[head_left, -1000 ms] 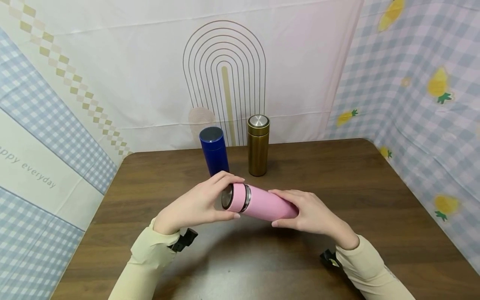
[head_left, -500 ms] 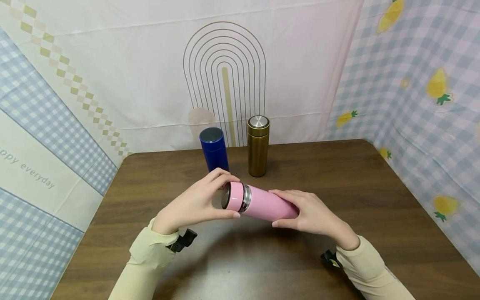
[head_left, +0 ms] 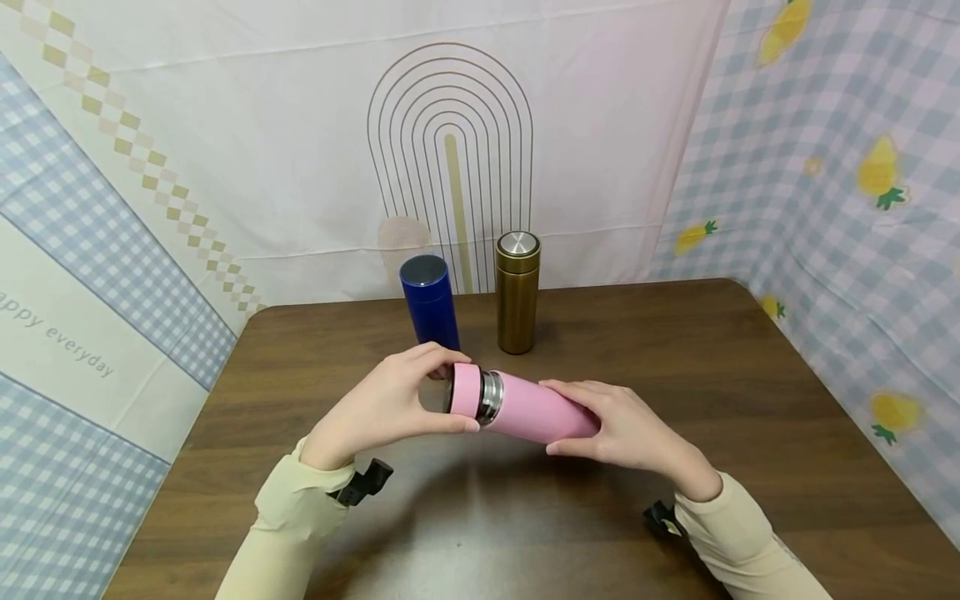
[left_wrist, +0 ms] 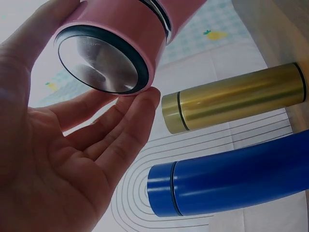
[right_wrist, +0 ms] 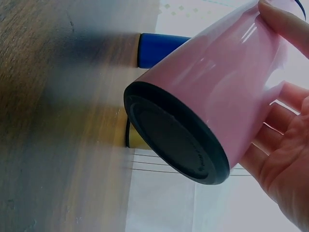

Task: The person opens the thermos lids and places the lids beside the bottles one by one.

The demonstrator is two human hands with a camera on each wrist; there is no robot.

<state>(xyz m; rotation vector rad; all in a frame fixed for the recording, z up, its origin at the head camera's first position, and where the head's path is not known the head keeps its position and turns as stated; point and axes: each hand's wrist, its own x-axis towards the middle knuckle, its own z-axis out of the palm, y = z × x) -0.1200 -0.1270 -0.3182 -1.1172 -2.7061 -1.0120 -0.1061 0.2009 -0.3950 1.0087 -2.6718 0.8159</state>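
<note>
Lettering point(head_left: 56, 337) on the left cloth panel reads "appy everyday", its start cut off at the frame edge. Faint mark on the metal disc point(left_wrist: 96, 65) topping the pink flask point(head_left: 536, 410): illegible. Small characters on that flask's dark base point(right_wrist: 169, 137): also unreadable.

Pink flask is held above the tabletop point(head_left: 675, 358), tilted, cap end higher and toward the person's left. Left hand point(head_left: 390, 396): fingers curled round the cap point(head_left: 467, 390). Right hand point(head_left: 626, 425): fingers grasping the body near the base. Silver neck ring point(head_left: 491, 397) shows between cap and body; cannot tell whether threads engage.

Blue flask point(head_left: 429, 300) stands upright, lower part hidden behind the left hand in the head view. Gold flask point(head_left: 517, 308) stands beside it, apart; mostly blocked by the pink body in the right wrist view.

Tabletop's back edge lies just behind both standing flasks. Bare wood runs rightward from the gold one to the right edge.
</note>
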